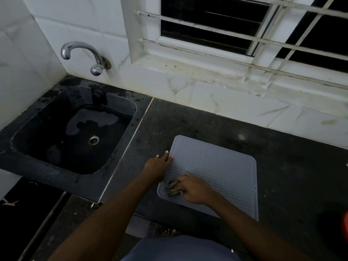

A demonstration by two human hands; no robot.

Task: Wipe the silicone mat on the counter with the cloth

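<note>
A grey ribbed silicone mat (216, 170) lies flat on the dark stone counter (273, 147). My right hand (194, 189) presses a small dark checked cloth (173, 188) onto the mat's near left corner; most of the cloth is hidden under the fingers. My left hand (158, 166) rests on the mat's left edge, fingers spread flat with the tips on the rim, holding it down.
A black sink (71, 132) with a wet basin sits to the left, under a chrome tap (82, 55). White tiled wall and a barred window (244, 29) run behind. An orange-red object (345, 227) shows at the right edge. The counter's front edge lies just below the mat.
</note>
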